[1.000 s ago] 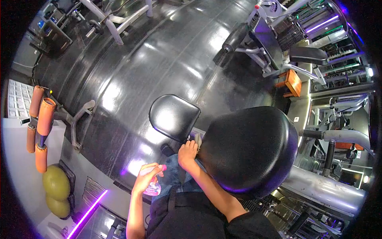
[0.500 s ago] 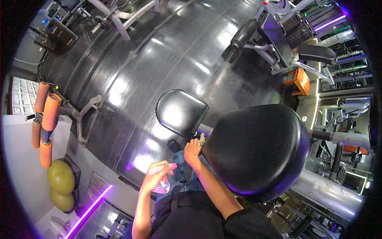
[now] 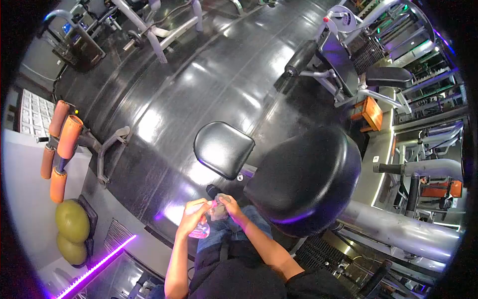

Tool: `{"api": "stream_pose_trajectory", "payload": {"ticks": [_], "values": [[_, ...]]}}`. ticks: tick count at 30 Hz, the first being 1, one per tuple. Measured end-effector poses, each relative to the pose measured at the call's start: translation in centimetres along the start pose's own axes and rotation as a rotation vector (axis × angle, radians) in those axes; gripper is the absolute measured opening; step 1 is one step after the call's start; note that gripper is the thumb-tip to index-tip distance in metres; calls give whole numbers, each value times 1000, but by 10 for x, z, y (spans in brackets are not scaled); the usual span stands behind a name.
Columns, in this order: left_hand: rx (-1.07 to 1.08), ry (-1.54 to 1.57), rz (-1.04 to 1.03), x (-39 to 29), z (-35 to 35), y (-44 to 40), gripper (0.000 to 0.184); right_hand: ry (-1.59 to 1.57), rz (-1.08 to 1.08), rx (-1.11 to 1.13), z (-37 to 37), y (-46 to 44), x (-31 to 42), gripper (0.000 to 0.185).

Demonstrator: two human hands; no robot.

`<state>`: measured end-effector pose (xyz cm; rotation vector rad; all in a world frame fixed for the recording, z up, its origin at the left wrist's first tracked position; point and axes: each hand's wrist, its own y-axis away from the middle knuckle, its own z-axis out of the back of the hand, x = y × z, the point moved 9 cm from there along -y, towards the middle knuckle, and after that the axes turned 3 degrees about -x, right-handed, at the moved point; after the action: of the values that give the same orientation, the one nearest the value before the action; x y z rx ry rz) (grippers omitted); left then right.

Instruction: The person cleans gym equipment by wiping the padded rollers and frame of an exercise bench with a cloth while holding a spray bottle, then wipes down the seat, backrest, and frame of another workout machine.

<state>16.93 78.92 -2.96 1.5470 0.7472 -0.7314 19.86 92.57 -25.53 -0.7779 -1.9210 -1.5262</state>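
Spray bottle [image 3: 201, 230]: in left hand [image 3: 193, 217]
Cloth [image 3: 217, 213]: in right hand [image 3: 230, 205]
Stool [image 3: 371, 113]: at right edge of floor [image 3: 199, 97]

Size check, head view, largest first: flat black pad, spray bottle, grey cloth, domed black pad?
1. Domed black pad
2. Flat black pad
3. Spray bottle and grey cloth: too alike to rank, both partly covered.

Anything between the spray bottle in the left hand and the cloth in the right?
Nothing visible: the pink nozzle of the spray bottle in the left hand is against or just short of the grey cloth in the right hand. The large black pad sits clear, off to the right.
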Motion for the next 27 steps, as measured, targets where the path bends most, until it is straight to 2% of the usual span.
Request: {"api": "stream_pose_trajectory", "payload": {"ticks": [1, 2, 4, 5, 7, 9, 10, 11, 12, 13, 17, 21, 23, 27], "values": [[-7, -1, -9, 3, -4, 1, 27, -193, -92, 43, 6, 3, -7, 30], [11, -34, -55, 2, -12, 2, 30, -233, -75, 259, 3, 9, 0, 28], [35, -62, -136, 7, -25, 2, 37, -325, -125, 267, 18, 22, -4, 29], [32, -60, -144, 13, -32, 1, 37, -421, -187, 267, 26, 30, -9, 30], [-64, 52, -137, 26, -38, 1, 34, -480, -164, 331, 34, 47, 3, 31], [-151, 27, -151, 45, -47, -3, 39, -528, -365, 144, 51, 60, -9, 38], [-235, 7, -164, 52, -48, -3, 40, -449, -323, 62, 64, 64, -10, 41], [-318, -11, -176, 59, -50, -3, 40, -454, -325, 64, 65, 68, -13, 41], [-385, -60, -164, 65, -56, -3, 46, -486, -343, -28, 76, 69, -23, 41], [-384, -63, -162, 71, -63, -6, 46, -517, -360, -121, 85, 74, -28, 40], [-478, -11, -170, 98, -74, -18, 50, -581, -193, -28, 90, 96, -19, 30], [-583, 37, -164, 106, -73, -26, 51, -788, -277, -203, 94, 107, -39, 23], [-608, -17, -103, 102, -71, -20, 55, -873, -240, -157, 88, 104, -38, 24], [-546, 61, -158, 80, -65, 12, 51, -1021, -108, -50, 72, 103, -19, 32]]}}
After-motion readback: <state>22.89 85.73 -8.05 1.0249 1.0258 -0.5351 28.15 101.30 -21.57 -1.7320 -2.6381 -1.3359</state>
